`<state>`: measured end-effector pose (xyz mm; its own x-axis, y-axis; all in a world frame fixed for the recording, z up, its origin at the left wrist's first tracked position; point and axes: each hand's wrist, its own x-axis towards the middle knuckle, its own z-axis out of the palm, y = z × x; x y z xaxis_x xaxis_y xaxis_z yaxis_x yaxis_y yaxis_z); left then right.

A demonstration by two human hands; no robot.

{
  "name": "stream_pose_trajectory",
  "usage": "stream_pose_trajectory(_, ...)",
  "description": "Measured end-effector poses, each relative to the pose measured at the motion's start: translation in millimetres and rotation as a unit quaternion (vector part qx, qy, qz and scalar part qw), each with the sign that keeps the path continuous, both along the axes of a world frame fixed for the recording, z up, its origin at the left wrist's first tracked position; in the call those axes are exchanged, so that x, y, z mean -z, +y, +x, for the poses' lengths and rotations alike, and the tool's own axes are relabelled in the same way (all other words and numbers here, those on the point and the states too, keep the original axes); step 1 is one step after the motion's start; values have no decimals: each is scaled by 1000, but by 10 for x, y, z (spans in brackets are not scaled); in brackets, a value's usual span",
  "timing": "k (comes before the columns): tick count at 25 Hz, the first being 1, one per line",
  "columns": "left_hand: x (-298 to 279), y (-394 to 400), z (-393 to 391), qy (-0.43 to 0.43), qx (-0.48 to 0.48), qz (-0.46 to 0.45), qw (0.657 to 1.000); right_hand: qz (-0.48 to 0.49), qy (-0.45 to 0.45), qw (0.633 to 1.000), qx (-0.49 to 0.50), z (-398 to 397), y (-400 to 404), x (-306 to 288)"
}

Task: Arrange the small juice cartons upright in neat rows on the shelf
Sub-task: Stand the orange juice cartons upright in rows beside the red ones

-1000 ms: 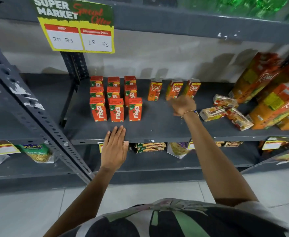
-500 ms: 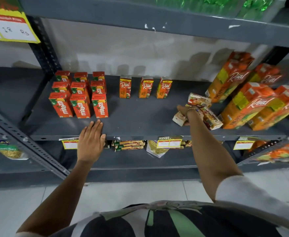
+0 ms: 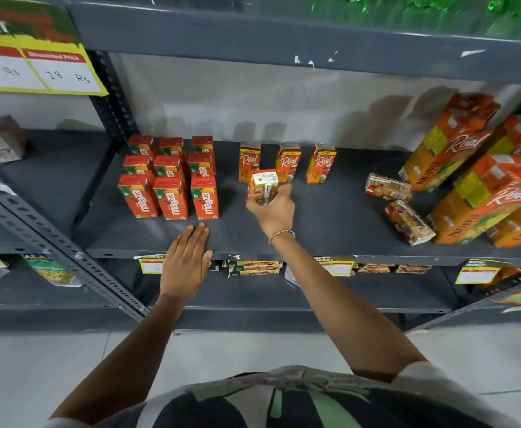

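Low in the frame's middle, the left hand [image 3: 188, 261] lies flat and spread on the shelf [image 3: 330, 223] edge, holding nothing. Just above it, the right hand [image 3: 273, 208] pinches a small juice carton [image 3: 263, 185] upright. Best to set it down squarely in front of the three standing Real cartons [image 3: 287, 162], faces aligned. Two more cartons [image 3: 399, 205] lie toppled at mid-right.
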<state>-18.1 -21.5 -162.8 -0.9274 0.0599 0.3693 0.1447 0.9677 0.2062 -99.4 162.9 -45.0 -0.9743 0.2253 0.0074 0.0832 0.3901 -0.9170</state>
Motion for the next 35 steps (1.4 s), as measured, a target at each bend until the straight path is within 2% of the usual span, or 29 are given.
stream_pose_trajectory(4, 1, 9, -2, -4, -5, 13, 1000, 38, -36, 997, -47, -94, -56, 149)
stream_pose_trajectory(7, 7, 12, -5, -3, -1, 14, 1000, 134, -27, 976, -170, -236, 228, -66)
stream_pose_trajectory(8, 14, 12, -5, 0, 0, 13, 1000, 197, 6, 954, -228, -311, 325, -178)
stream_pose_trajectory(10, 23, 7, -18, 5, 3, 14, 1000, 323, 54, 881, -342, -441, 434, -409)
stream_pose_trajectory(13, 42, -12, -24, 5, 5, 12, 1000, 436, 68, 790, -426, -562, 393, -510)
stream_pose_trajectory(15, 34, -20, -28, 4, 5, 13, 1000, 474, 74, 764, -432, -596, 351, -507)
stream_pose_trajectory(18, 29, -17, -21, 3, 7, 16, 1000, 491, 57, 752, -435, -640, 326, -540)
stream_pose_trajectory(20, 20, -14, -28, 2, 9, 17, 1000, 485, 45, 769, -415, -631, 263, -580)
stream_pose_trajectory(22, 15, -11, -27, 1, 8, 19, 1000, 465, 39, 818, -337, -575, 142, -552)
stream_pose_trajectory(25, 13, -11, -18, 2, 4, 21, 1000, 401, 43, 901, -162, -490, -69, -413)
stream_pose_trajectory(27, 0, -10, -9, -1, 4, 16, 1000, 344, 26, 934, -89, -470, -169, -350)
stream_pose_trajectory(29, -19, 0, -4, -5, 5, 17, 1000, 316, 12, 947, -63, -466, -217, -330)
stream_pose_trajectory(35, -92, 153, 52, -10, -11, 14, 1000, 315, -13, 948, -52, -435, -114, -408)
